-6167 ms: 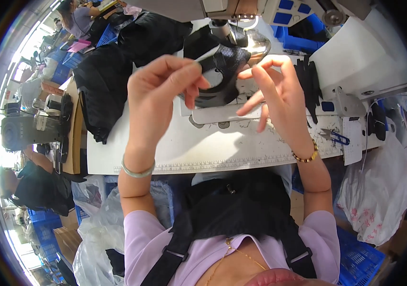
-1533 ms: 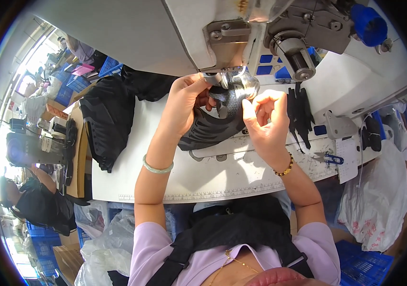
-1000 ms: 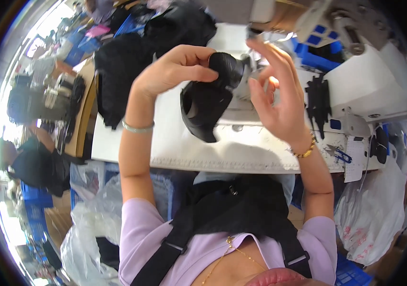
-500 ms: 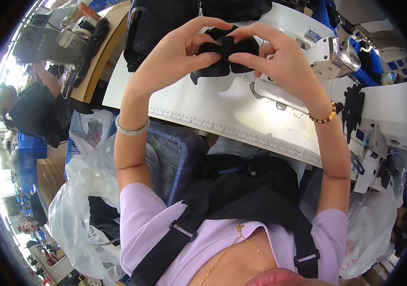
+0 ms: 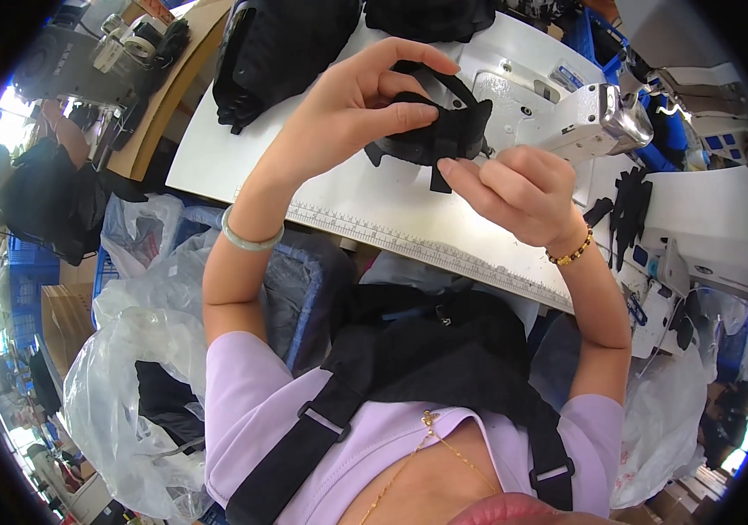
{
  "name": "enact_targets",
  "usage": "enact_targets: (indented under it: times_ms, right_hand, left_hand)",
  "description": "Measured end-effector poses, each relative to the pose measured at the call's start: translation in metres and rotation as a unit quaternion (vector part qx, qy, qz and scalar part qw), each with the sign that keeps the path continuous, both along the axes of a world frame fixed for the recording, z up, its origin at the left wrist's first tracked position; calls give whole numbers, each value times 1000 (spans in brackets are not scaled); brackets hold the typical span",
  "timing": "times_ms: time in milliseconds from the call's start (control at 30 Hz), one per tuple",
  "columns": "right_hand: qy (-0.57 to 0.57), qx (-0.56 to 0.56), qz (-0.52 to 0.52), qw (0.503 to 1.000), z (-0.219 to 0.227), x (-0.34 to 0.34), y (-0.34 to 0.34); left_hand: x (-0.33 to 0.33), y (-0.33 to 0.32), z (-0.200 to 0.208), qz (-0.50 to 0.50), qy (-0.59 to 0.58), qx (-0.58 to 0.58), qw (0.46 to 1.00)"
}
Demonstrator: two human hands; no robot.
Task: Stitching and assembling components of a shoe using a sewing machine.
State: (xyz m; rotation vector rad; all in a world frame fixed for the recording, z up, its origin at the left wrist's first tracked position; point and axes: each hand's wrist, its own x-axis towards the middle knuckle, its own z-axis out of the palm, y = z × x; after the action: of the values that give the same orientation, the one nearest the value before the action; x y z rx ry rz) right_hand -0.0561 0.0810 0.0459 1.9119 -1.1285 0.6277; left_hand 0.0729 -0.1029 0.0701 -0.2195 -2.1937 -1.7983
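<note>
A small black fabric piece [image 5: 422, 144] with a narrow strap is held above the white sewing table [image 5: 374, 197]. My left hand [image 5: 374, 105] is closed on its left and upper side, thumb in front and fingers behind. At its lower right, my right hand [image 5: 518, 188] pinches the hanging strap end [image 5: 439, 178] between thumb and index finger, the other fingers curled in. Just right of the piece is the white sewing machine head [image 5: 597, 122]. The fabric's far side is hidden by my left fingers.
Black fabric bundles [image 5: 286, 57] lie at the table's back left. A ruler strip [image 5: 409, 241] runs along the near edge. Black strips [image 5: 629, 210] hang at the right. Below stands a blue bin [image 5: 304, 302] lined with plastic, beside a clear plastic bag [image 5: 102, 385].
My right hand has moved down and right from the piece's upper edge to the strap end. The piece has turned, and its strap now hangs below it. My left hand keeps its hold.
</note>
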Motion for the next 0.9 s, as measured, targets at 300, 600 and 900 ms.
enact_targets:
  times_ms: [300, 600, 900]
  right_hand:
    - [-427, 144, -44, 892, 7, 32, 0]
    - [-308, 255, 67, 914, -21, 71, -19]
    - [-55, 116, 63, 990, -98, 116, -165]
  left_hand:
    - [16, 15, -9, 66, 51, -168, 982]
    - [50, -47, -101, 157, -152, 533, 818]
    - [98, -199, -102, 267, 132, 324, 898]
